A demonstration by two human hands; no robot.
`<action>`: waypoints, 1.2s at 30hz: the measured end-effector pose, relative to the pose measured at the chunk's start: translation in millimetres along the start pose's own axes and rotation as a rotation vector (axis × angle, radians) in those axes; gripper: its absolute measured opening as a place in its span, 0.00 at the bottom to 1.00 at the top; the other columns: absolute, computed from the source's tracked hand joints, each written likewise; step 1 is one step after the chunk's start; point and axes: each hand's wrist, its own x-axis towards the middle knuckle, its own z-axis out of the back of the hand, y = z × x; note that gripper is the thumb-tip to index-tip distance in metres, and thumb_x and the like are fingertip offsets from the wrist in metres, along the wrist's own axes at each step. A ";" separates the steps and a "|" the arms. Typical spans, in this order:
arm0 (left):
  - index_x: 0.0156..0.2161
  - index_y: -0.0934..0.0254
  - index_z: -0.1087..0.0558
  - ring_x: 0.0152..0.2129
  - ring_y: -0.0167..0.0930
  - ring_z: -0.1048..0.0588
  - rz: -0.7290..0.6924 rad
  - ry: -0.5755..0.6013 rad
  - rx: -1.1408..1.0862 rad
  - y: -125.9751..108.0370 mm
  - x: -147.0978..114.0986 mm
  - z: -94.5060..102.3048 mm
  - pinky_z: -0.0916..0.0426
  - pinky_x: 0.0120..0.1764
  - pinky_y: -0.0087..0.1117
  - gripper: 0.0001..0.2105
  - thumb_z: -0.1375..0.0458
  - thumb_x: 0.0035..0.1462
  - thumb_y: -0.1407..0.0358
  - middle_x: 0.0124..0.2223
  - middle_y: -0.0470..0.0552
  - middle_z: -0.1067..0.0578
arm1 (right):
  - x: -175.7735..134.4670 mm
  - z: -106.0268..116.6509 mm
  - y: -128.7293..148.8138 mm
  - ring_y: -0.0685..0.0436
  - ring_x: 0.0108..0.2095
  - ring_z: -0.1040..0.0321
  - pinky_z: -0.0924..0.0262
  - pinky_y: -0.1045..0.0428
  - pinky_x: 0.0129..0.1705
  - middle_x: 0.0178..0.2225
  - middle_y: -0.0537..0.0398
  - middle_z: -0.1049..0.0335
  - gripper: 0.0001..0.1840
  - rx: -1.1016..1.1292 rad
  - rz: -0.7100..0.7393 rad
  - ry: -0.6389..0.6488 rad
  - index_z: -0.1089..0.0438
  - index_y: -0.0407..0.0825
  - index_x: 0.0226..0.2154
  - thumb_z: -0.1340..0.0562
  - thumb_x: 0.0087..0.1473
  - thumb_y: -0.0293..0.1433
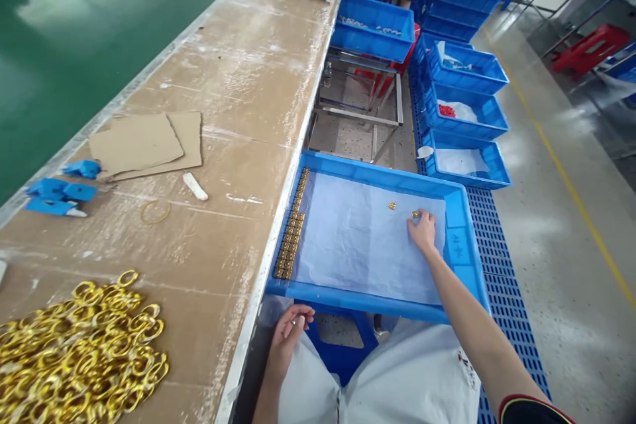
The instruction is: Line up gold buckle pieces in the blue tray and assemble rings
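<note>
My right hand is over the right part of a blue tray, its fingers pinched on a small shiny gold piece at the white paper lining. Just left of it, another small gold piece lies loose on the paper. Along the tray's left wall, matching gold pieces stand in tight rows. My left hand is near my lap, just outside the tray's front left corner. Its fingers are curled toward the thumb, and whatever they hold is too small to make out.
A long worktable runs along the left, bearing a heap of gold rings, cardboard sheets and blue plastic pieces. Beyond the tray are a metal frame and another blue bin. Blue crates stand at right.
</note>
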 end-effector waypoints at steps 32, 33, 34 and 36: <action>0.40 0.64 0.17 0.36 0.39 0.22 0.070 0.080 0.050 3.7 10.1 9.7 0.28 0.40 0.35 0.27 0.31 0.49 0.41 0.40 0.59 0.17 | 19.2 -17.0 51.0 0.45 0.38 0.30 0.32 0.45 0.47 0.41 0.54 0.27 0.05 -0.031 0.304 0.293 0.27 0.46 0.42 0.35 0.62 0.27; 0.40 0.65 0.17 0.36 0.39 0.22 0.073 0.076 0.051 2.2 10.0 9.1 0.28 0.40 0.35 0.27 0.31 0.49 0.41 0.39 0.59 0.17 | 15.5 -21.5 53.3 0.46 0.37 0.30 0.32 0.45 0.46 0.42 0.54 0.27 0.05 -0.027 0.322 0.311 0.27 0.46 0.42 0.35 0.62 0.28; 0.39 0.65 0.17 0.36 0.39 0.22 0.075 0.073 0.052 0.9 9.8 8.6 0.28 0.40 0.36 0.27 0.31 0.48 0.41 0.39 0.59 0.17 | 11.9 -25.6 55.9 0.47 0.36 0.30 0.32 0.46 0.46 0.43 0.54 0.28 0.06 -0.022 0.339 0.328 0.27 0.46 0.43 0.35 0.63 0.28; 0.40 0.65 0.17 0.37 0.39 0.21 0.078 0.077 0.054 -0.3 9.3 8.2 0.28 0.40 0.36 0.26 0.31 0.49 0.41 0.39 0.59 0.17 | 6.6 -32.9 61.8 0.47 0.36 0.30 0.31 0.46 0.45 0.44 0.53 0.28 0.07 -0.011 0.371 0.357 0.28 0.46 0.44 0.35 0.63 0.28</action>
